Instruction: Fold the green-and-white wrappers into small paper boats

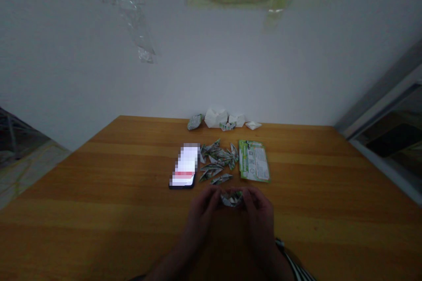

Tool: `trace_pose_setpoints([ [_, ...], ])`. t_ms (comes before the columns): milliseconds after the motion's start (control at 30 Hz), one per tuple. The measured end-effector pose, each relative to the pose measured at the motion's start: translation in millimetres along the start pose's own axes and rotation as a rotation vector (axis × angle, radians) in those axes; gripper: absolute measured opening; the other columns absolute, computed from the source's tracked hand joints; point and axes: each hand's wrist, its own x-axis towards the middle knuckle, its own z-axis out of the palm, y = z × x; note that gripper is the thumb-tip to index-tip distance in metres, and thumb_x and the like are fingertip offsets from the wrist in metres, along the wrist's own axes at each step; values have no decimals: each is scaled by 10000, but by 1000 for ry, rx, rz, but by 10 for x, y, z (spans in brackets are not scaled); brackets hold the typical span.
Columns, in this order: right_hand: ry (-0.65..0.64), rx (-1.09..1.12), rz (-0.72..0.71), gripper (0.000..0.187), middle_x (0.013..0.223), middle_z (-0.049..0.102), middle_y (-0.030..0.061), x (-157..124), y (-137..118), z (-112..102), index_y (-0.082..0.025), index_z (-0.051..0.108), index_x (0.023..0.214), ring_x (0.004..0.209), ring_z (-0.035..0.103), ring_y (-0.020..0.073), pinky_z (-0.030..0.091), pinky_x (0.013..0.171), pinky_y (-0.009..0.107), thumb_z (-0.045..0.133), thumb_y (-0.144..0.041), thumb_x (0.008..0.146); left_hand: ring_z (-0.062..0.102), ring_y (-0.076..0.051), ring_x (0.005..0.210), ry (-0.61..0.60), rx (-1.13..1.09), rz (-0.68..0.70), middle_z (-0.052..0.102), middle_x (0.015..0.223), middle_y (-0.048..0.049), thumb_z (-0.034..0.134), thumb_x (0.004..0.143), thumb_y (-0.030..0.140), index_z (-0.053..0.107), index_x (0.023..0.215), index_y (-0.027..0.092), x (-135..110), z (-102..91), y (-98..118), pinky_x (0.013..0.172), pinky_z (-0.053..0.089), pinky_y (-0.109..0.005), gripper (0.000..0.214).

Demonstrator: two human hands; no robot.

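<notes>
Between my two hands is a small piece of folded printed paper (231, 199), green, white and grey. My left hand (203, 210) pinches its left end with thumb and fingers. At the right end, my right hand (258, 210) pinches it the same way. The far side of the fold is partly hidden by my fingers. Just beyond lies a loose pile of folded paper pieces (219, 156) in the same print. A single folded piece (222, 179) rests nearest to my hands.
A phone (184, 167) with a lit screen lies left of the pile. Right of it is a green-and-white printed sheet (254, 161). Along the wall stand white folded papers (216, 118), a small paper boat shape (227, 126), a white folded piece (253, 125) and a printed folded bundle (194, 121).
</notes>
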Motion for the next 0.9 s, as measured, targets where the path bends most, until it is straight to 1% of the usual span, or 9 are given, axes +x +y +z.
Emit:
trace_pose_setpoints([
  [100, 61, -4, -33, 247, 736, 724, 51, -19, -21, 6, -168, 687, 790, 595, 642, 165, 533, 541, 230, 620, -401, 835, 682, -228, 902, -99, -65, 39, 722, 956, -53, 712, 773, 325, 590, 819, 190, -14, -21, 6, 793, 553, -321, 187],
  [200, 65, -23, -79, 230, 673, 702, 33, -51, -58, 23, -172, 669, 727, 588, 651, 167, 538, 532, 227, 648, -385, 812, 683, -251, 959, -163, -66, 102, 711, 1078, -72, 832, 620, 176, 559, 754, 187, -31, -26, 24, 803, 563, -336, 304],
  [267, 35, -23, -106, 218, 657, 703, 25, -66, -74, 29, -180, 657, 711, 551, 649, 161, 535, 503, 225, 643, -371, 816, 690, -237, 936, -149, -18, 143, 716, 1059, -72, 804, 649, 130, 581, 719, 177, -43, -26, 40, 800, 565, -328, 239],
  [333, 5, -15, -138, 196, 658, 714, 22, -68, -72, 23, -189, 653, 714, 533, 653, 158, 536, 494, 225, 639, -354, 820, 697, -216, 904, -110, -11, 187, 723, 1031, -61, 770, 685, 101, 612, 751, 181, -53, -30, 55, 782, 568, -312, 189],
  [467, -35, -17, -208, 128, 668, 716, 10, -51, -18, -11, -205, 663, 742, 563, 671, 152, 548, 525, 219, 636, -293, 831, 695, -207, 912, -121, 81, 324, 734, 1001, -48, 758, 695, 70, 697, 937, 223, -53, -64, 72, 785, 563, -299, 293],
  [567, -49, -17, -212, 102, 764, 748, 30, -57, 25, -36, -212, 661, 777, 662, 705, 169, 566, 583, 235, 614, -260, 854, 684, -219, 962, -153, 165, 405, 732, 1035, -66, 755, 698, 62, 745, 958, 241, -36, -96, 80, 826, 549, -307, 316],
  [633, -60, -24, -210, 91, 836, 765, 51, -70, 45, -49, -212, 659, 793, 757, 724, 194, 577, 637, 258, 610, -246, 861, 694, -220, 944, -145, 165, 400, 744, 1017, -73, 756, 699, 67, 761, 941, 240, -25, -104, 85, 814, 552, -301, 298],
  [733, -75, -9, -226, 83, 894, 774, 66, -86, 64, -58, -213, 653, 801, 844, 732, 219, 588, 696, 291, 607, -231, 867, 720, -216, 864, -125, 132, 352, 768, 930, -76, 765, 691, 86, 784, 835, 222, -17, -96, 92, 758, 563, -279, 200],
  [900, -95, 72, -248, 77, 950, 776, 66, -107, 77, -33, -224, 653, 819, 886, 733, 224, 597, 701, 290, 603, -228, 877, 735, -216, 740, -7, 42, 159, 785, 786, -64, 791, 624, 73, 783, 669, 198, -25, -62, 66, 681, 579, -264, 133],
])
